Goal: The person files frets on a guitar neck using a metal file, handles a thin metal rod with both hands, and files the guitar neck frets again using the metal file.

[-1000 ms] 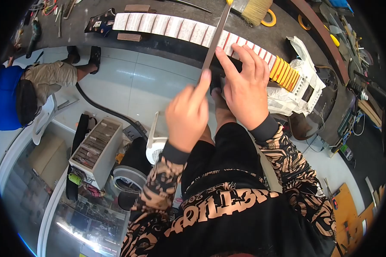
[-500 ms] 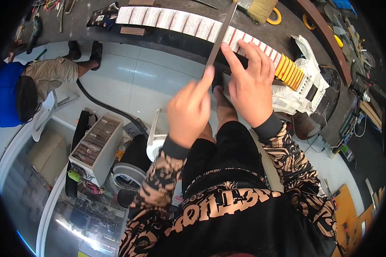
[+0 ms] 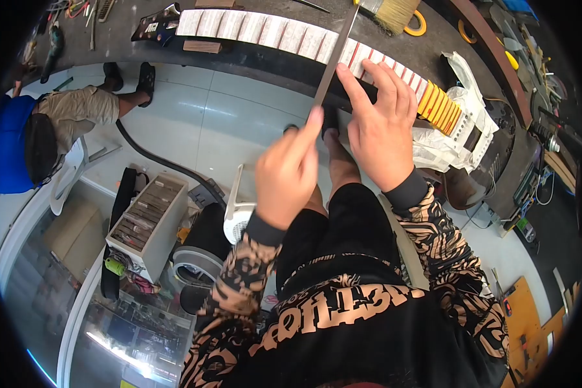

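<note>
A long narrow metal file (image 3: pixel 335 68) lies slantwise across a guitar neck (image 3: pixel 265 32) covered in whitish tape between its frets. My left hand (image 3: pixel 288 168) is closed round the near end of the file, index finger stretched along it, slightly blurred. My right hand (image 3: pixel 381 123) lies palm down at the neck's near edge, fingers spread, index fingertip close to the file. Yellow strips (image 3: pixel 441 108) cover the neck's right end, beside the guitar body (image 3: pixel 462 139) masked in white paper. The dark headstock (image 3: pixel 156 27) is at the left end.
A brush (image 3: pixel 391 14) and a yellow tape roll (image 3: pixel 416 23) are behind the neck. A wooden block (image 3: pixel 202 46) sits before it. Another person (image 3: pixel 19 142) in blue is at the left. A white box (image 3: pixel 147 223) and a white chair (image 3: pixel 238 216) stand below the bench.
The neck and bench have shifted slightly up and right in view. The file and both hands show a little further right, and the file still crosses the neck.
</note>
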Demonstrator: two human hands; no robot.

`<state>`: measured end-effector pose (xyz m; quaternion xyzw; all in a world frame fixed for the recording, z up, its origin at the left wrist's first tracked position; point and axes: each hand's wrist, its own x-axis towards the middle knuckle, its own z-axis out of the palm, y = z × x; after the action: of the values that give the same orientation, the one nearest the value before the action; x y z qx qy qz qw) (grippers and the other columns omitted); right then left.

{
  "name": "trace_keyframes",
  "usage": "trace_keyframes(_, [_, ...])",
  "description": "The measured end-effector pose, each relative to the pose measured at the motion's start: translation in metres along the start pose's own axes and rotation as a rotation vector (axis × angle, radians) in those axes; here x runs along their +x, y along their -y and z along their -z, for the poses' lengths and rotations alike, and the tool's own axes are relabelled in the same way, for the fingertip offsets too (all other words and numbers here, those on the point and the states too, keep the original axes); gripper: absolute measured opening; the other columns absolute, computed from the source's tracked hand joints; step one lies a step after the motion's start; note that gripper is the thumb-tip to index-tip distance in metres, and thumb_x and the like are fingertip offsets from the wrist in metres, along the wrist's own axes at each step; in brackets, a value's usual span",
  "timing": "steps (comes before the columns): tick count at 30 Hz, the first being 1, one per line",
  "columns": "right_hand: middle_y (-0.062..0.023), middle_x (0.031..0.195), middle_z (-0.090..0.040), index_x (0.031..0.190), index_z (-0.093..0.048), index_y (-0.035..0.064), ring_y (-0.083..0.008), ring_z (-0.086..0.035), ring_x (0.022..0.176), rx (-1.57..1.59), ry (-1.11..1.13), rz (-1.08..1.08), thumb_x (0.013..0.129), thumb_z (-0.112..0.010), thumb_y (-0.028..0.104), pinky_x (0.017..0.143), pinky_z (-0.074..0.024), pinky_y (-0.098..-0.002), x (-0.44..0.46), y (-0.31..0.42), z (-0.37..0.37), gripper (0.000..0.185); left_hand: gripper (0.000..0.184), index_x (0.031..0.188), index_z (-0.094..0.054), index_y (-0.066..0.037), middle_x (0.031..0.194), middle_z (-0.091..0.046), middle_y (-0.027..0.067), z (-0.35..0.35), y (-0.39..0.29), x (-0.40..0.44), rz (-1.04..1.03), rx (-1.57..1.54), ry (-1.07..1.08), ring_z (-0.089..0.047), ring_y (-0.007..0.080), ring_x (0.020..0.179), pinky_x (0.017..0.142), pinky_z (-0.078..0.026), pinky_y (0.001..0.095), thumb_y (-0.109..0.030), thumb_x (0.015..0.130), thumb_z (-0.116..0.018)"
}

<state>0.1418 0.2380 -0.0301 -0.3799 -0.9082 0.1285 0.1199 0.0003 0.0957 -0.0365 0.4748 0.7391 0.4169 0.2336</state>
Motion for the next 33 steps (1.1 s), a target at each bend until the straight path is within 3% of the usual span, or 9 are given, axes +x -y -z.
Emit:
trace_keyframes(2, [-0.008,0.165,-0.053,0.169,-0.064,0.0295,-0.0335,-0.046,0.159,-0.008,0.004,-0.008,0.08,-0.074,-0.004,0.133,-0.0335,-0.0562,0.001,-0.001,0.0,0.095,0.054,0.154,-0.076,-0.003,0.092,-0.075,0.0178,0.026,0.008,-0.066,0.061,0.118,0.107,-0.071,0.0295,0.075,0.073,-0.057,0.0372,0.013,0.103,-0.068])
trace_keyframes(5, [-0.0079,0.165,-0.053,0.168,-0.064,0.0295,-0.0334,-0.046,0.158,-0.017,0.002,0.009,0.08,-0.074,-0.005,0.133,-0.0338,-0.0561,0.0,-0.004,-0.001,0.095,0.052,0.152,-0.077,-0.001,0.094,-0.077,0.0193,0.034,0.006,-0.074,0.11,0.113,0.144,-0.073,0.0299,0.074,0.07,-0.057,0.0357,0.014,0.103,-0.068])
trace_keyframes(7, [-0.0078,0.165,-0.053,0.168,-0.065,0.0294,-0.0332,-0.046,0.158,-0.001,-0.004,-0.002,0.08,-0.074,-0.005,0.133,-0.0339,-0.0561,0.001,-0.002,-0.001,0.095,0.047,0.15,-0.077,-0.001,0.106,-0.082,0.0235,0.016,-0.008,-0.011,0.052,0.034,0.086,-0.079,0.0336,0.083,0.075,-0.059,0.0372,0.01,0.106,-0.069])
trace_keyframes(11, [-0.0078,0.165,-0.053,0.168,-0.065,0.0293,-0.0331,-0.046,0.159,0.005,-0.021,-0.002,0.079,-0.074,-0.005,0.133,-0.034,-0.0561,0.0,-0.004,-0.004,0.095,0.048,0.149,-0.077,-0.012,0.1,-0.079,0.0192,-0.029,-0.004,0.086,-0.047,-0.035,-0.045,-0.077,0.0429,0.087,0.074,-0.06,0.0521,0.001,0.104,-0.07])
trace_keyframes(17, [-0.0074,0.165,-0.053,0.167,-0.065,0.0289,-0.0333,-0.046,0.159,-0.008,-0.008,-0.009,0.08,-0.073,-0.005,0.133,-0.0339,-0.0562,0.001,-0.002,-0.002,0.094,0.051,0.151,-0.077,-0.001,0.096,-0.077,0.0184,0.033,0.009,-0.066,0.098,0.104,0.155,-0.071,0.0281,0.074,0.071,-0.057,0.0359,0.014,0.103,-0.069])
trace_keyframes(21, [-0.0075,0.166,-0.053,0.167,-0.065,0.0285,-0.0337,-0.046,0.159,0.012,-0.008,-0.006,0.08,-0.073,-0.005,0.133,-0.0341,-0.0566,0.002,-0.004,-0.002,0.094,0.049,0.15,-0.078,-0.002,0.108,-0.081,0.0246,0.021,-0.003,-0.03,0.062,0.05,0.089,-0.078,0.034,0.082,0.076,-0.06,0.037,0.012,0.104,-0.07])
trace_keyframes(26, [-0.008,0.166,-0.053,0.168,-0.064,0.0285,-0.0343,-0.046,0.159,0.005,0.012,-0.019,0.079,-0.073,-0.005,0.133,-0.034,-0.0568,0.001,-0.003,0.0,0.095,0.053,0.155,-0.075,-0.015,0.091,-0.073,0.0169,-0.03,0.002,0.074,-0.082,-0.059,-0.066,-0.073,0.0419,0.081,0.071,-0.056,0.0528,0.0,0.104,-0.071])
trace_keyframes(31, [-0.0073,0.165,-0.053,0.168,-0.064,0.0292,-0.0334,-0.045,0.159,0.005,-0.002,-0.019,0.078,-0.073,-0.006,0.133,-0.0338,-0.0568,0.001,-0.003,-0.002,0.097,0.06,0.153,-0.079,-0.009,0.082,-0.067,0.0127,0.031,0.016,-0.072,0.085,0.061,0.099,-0.069,0.0319,0.07,0.066,-0.055,0.0434,0.013,0.098,-0.071])
trace_keyframes(33, [-0.0072,0.165,-0.053,0.169,-0.064,0.0295,-0.0332,-0.045,0.159,0.004,-0.001,-0.008,0.078,-0.073,-0.006,0.133,-0.0336,-0.0567,0.0,-0.004,-0.003,0.098,0.052,0.151,-0.077,0.0,0.096,-0.078,0.0198,0.038,0.014,-0.075,0.081,0.073,0.143,-0.071,0.0271,0.071,0.07,-0.057,0.0342,0.016,0.102,-0.071])
